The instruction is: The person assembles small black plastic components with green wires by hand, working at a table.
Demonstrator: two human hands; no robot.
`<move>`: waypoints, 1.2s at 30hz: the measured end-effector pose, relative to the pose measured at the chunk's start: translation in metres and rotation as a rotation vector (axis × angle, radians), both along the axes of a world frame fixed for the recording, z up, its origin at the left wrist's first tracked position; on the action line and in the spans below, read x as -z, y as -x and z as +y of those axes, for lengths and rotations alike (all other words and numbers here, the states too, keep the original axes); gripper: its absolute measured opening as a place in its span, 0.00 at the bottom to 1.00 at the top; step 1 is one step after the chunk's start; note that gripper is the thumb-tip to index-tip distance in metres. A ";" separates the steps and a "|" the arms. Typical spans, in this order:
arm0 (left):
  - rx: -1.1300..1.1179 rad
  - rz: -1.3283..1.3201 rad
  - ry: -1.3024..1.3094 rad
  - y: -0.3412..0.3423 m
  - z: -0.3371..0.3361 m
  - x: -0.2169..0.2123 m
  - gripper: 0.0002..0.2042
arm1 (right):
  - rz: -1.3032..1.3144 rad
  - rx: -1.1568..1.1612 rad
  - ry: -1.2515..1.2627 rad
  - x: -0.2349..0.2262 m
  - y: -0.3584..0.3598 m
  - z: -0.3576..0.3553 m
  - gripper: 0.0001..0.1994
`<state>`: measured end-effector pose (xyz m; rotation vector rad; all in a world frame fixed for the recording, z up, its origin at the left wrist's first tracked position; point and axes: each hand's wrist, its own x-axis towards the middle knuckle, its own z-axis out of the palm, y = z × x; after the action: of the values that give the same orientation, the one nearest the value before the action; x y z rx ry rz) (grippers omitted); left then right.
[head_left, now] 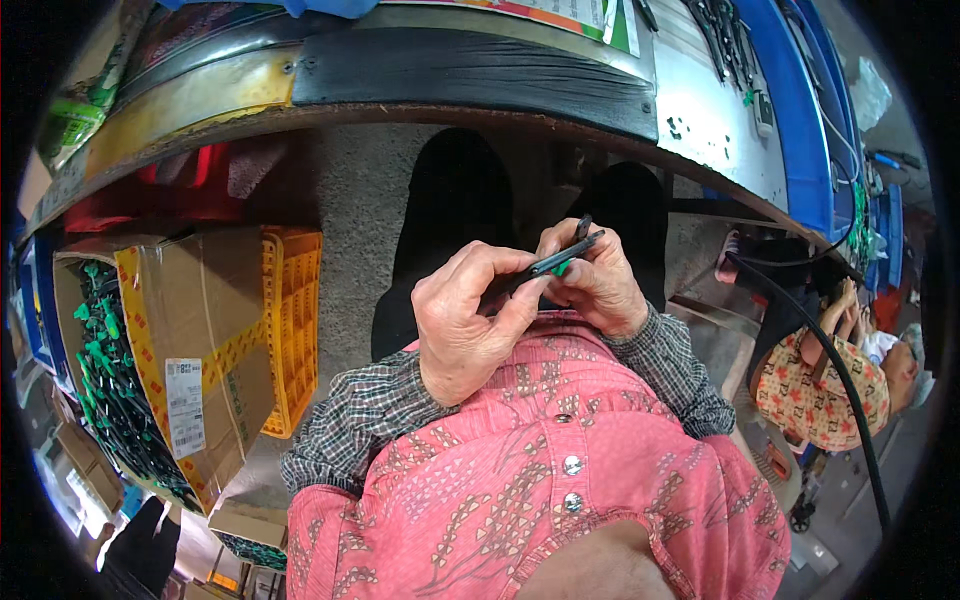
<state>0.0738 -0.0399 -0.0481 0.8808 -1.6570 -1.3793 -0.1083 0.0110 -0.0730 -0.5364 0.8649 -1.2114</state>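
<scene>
In front of my lap, a slim black piece with a small green part (566, 254) is held between both hands. My left hand (464, 318) pinches its near-left end between thumb and fingers. The fingers of my right hand (598, 284) are closed round its other end, next to the green part. A dark tip sticks up above the right fingers. Its exact kind is too small to make out, and the fingers cover much of it.
Ahead runs the workbench edge (470, 85). Black pieces (722, 40) and a blue tray (805, 150) are on its right. At left stand a carton (195, 330) of black-and-green pieces and a yellow crate (292, 330). A black cable (835, 360) hangs at right, near another person (820, 390).
</scene>
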 end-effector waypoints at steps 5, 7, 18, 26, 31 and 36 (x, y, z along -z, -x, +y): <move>-0.049 0.006 0.023 0.010 -0.006 0.004 0.08 | -0.024 -0.005 -0.050 0.012 0.004 0.000 0.17; -0.053 0.001 0.028 0.011 -0.007 0.006 0.08 | -0.025 -0.005 -0.061 0.015 0.005 -0.001 0.17; -0.049 -0.078 0.071 0.015 -0.014 0.012 0.09 | 0.051 0.022 -0.056 0.022 0.009 -0.004 0.17; -0.042 -0.078 0.056 0.016 -0.013 0.016 0.09 | -0.092 -0.006 -0.155 0.025 0.014 -0.003 0.16; -0.035 -0.103 0.069 0.015 -0.014 0.017 0.09 | 0.039 -0.025 -0.070 0.024 0.014 -0.007 0.16; -0.040 -0.092 0.092 0.015 -0.014 0.019 0.10 | -0.044 -0.031 -0.128 0.032 0.019 -0.002 0.17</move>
<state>0.0586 -0.0536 -0.0667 0.9310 -1.7488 -1.2415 -0.1275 0.0085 -0.1046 -0.4170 0.8874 -1.1269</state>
